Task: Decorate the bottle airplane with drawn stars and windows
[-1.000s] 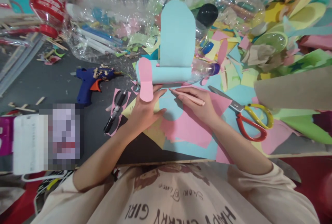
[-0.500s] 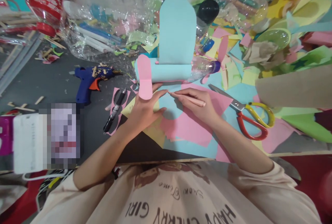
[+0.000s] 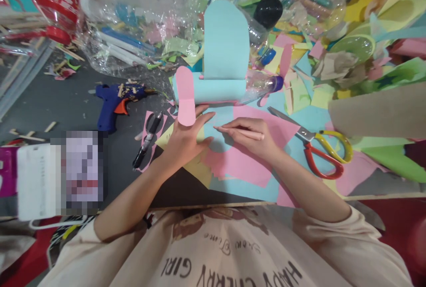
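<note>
My right hand is closed round a pale pink pen, its tip on or just above a light blue sheet. Fingers spread, my left hand lies over the sheet's left side and a yellow paper. Pink paper lies under and beside my right hand. Just beyond my hands rests a plastic bottle wrapped in blue paper, with a tall blue flap standing up from it. A pink rounded strip at its left end hangs over the back of my left hand.
Scissors with red and yellow handles lie to the right. On the left are a blue glue gun and a black pen on a pink scrap. Plastic bottles, a red-labelled bottle and many paper scraps fill the back.
The pen tip has moved slightly toward me on the blue sheet, away from my left index fingertip. The tall blue flap leans a little differently. My left hand has barely moved.
</note>
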A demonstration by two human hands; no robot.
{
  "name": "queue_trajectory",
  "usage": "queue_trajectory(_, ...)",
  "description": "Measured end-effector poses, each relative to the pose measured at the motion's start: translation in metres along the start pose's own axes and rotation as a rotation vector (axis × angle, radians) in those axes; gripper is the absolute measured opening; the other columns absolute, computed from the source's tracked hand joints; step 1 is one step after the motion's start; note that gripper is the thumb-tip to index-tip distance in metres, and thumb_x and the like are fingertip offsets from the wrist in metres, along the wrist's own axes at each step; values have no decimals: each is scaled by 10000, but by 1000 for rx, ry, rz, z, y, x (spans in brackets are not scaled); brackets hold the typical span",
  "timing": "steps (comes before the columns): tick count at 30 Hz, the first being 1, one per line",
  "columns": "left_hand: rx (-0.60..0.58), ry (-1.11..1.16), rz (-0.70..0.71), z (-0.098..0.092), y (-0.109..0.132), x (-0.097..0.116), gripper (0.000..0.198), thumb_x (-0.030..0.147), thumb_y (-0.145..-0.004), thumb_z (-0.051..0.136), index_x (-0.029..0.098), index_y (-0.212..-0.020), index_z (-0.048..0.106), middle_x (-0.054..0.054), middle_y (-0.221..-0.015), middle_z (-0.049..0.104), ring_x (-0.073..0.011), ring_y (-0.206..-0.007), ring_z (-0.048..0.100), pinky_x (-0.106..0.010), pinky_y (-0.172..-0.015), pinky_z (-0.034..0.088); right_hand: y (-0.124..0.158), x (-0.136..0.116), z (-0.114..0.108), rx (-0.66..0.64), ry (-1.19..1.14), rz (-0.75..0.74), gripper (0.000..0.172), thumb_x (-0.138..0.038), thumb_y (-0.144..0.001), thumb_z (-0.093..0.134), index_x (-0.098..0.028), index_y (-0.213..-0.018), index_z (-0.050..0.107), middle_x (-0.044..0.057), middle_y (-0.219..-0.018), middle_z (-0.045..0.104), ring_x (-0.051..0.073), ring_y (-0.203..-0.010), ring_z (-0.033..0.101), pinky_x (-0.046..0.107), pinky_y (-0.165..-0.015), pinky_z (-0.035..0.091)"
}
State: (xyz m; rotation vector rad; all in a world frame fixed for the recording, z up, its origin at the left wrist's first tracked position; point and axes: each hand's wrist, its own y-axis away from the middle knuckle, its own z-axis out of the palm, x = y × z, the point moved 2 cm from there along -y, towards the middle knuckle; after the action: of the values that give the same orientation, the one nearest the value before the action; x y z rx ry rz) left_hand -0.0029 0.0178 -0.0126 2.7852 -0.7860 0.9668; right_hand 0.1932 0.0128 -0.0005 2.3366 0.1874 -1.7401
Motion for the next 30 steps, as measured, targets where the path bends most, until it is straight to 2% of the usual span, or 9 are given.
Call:
queue_trajectory(7, -15, -6, 3, -1, -1, 1, 426, 165, -923, 466, 207, -1346, 485, -146, -1473, 488, -285, -1363, 481, -476, -1092, 431, 1, -1, 2, -39, 15, -26, 225, -342, -835, 599, -192, -774, 756, 43, -754, 763, 155, -641, 660, 271, -570, 498)
queue_trajectory(15, 11, 6, 35, -1, -1, -1, 421, 169, -908, 482, 187, -1329, 486, -162, -1449, 503, -294, -1358, 480, -476, -1090, 420, 5, -1, 4, -129, 41, -55, 191, -245, -826, 593, -178, -780, 766, 35, -735, 762, 135, -629, 649, 240, -562, 468)
queue_trajectory(22, 3, 7, 21, -2, -1, 1, 421, 141, -912, 462, 193, -1329, 478, -162, -1446, 503, -290, -1361, 477, -470, -1071, 436, 5, -3, 4, -239, 19, 15, 185, -281, -807, 621, -173, -763, 764, 40, -729, 760, 138, -632, 638, 247, -574, 465)
queue_trajectory(30, 19, -7, 35, 0, -1, -1, 426, 149, -918, 466, 197, -1341, 468, -156, -1442, 502, -293, -1356, 481, -482, -1072, 441, 4, -3, 4, -280, -13, 70, 155, -312, -778, 679, -186, -742, 763, 29, -724, 768, 149, -648, 669, 254, -587, 486)
